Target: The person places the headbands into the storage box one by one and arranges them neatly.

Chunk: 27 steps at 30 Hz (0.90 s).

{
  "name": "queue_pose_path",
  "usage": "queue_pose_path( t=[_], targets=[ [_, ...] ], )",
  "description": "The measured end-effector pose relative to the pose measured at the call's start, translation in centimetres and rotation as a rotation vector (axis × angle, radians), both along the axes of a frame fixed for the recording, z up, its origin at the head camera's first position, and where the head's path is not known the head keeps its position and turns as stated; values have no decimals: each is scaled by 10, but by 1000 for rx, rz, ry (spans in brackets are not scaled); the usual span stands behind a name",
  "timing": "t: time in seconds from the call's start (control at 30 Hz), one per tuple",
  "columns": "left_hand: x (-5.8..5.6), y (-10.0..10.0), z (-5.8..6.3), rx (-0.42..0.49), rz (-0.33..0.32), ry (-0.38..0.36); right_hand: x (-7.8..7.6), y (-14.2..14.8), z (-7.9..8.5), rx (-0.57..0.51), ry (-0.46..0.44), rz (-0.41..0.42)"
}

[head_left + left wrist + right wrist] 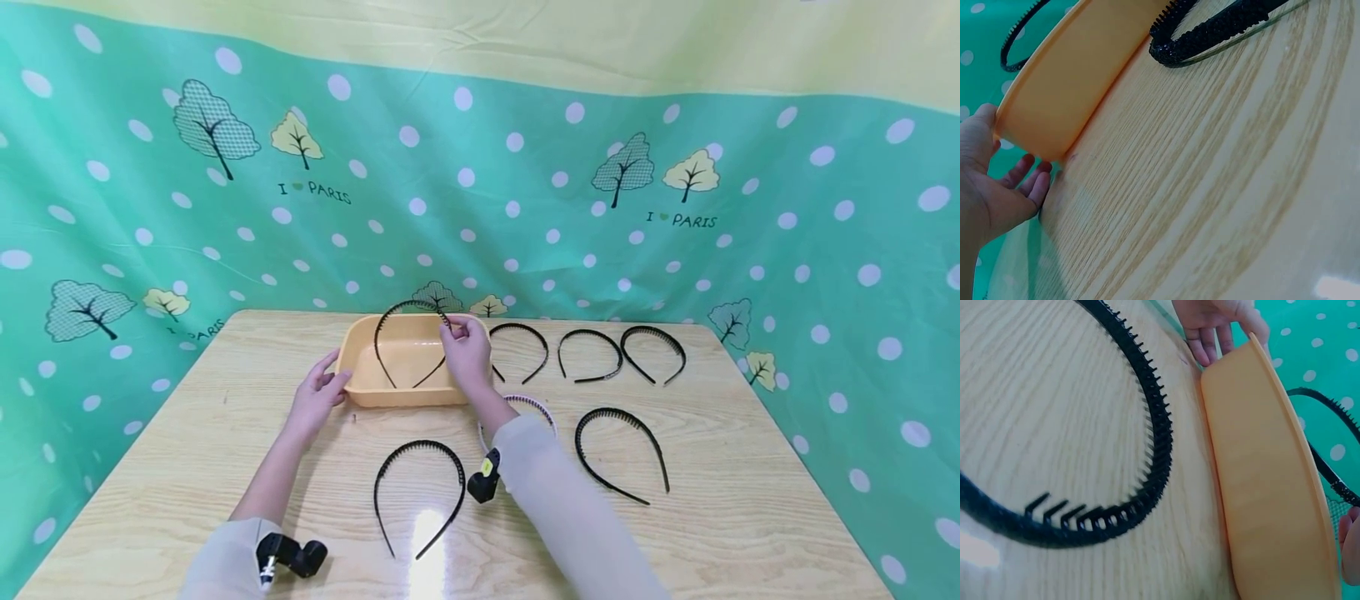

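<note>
A yellow-orange plastic tub [405, 398] stands near the table's back edge. My left hand [318, 396] holds its left end, thumb at the rim and fingers along the outer wall, as the left wrist view shows. With its fingertips, my right hand [467, 354] pinches one side of a black toothed headband [377, 329]. That headband is upright over the tub, its arch above the back rim and its two ends pointing down inside. In the right wrist view only part of my right hand [1350, 547] shows, beyond the tub's rim.
On the wooden table [225, 467] lie more headbands: a black one [420, 443] in front, a black one [615, 411] at right, several along the back right, and a pale one [536, 403] partly under my right forearm. A green patterned cloth [510, 208] hangs behind.
</note>
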<state>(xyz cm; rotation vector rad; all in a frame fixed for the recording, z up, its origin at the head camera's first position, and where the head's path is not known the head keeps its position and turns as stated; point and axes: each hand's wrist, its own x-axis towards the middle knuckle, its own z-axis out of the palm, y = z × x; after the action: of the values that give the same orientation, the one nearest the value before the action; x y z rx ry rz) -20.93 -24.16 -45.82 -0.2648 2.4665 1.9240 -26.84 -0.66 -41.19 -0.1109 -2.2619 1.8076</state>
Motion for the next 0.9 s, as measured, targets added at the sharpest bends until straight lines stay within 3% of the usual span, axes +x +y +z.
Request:
queue_pose_path(
  t=[0.47,0.9],
  targets=[
    [-1,0,-4,9,8,-5,3,-10,-7,91,24,67],
    [-1,-1,-1,3,3,-9,5,-13,-8,256,24,146]
  ],
)
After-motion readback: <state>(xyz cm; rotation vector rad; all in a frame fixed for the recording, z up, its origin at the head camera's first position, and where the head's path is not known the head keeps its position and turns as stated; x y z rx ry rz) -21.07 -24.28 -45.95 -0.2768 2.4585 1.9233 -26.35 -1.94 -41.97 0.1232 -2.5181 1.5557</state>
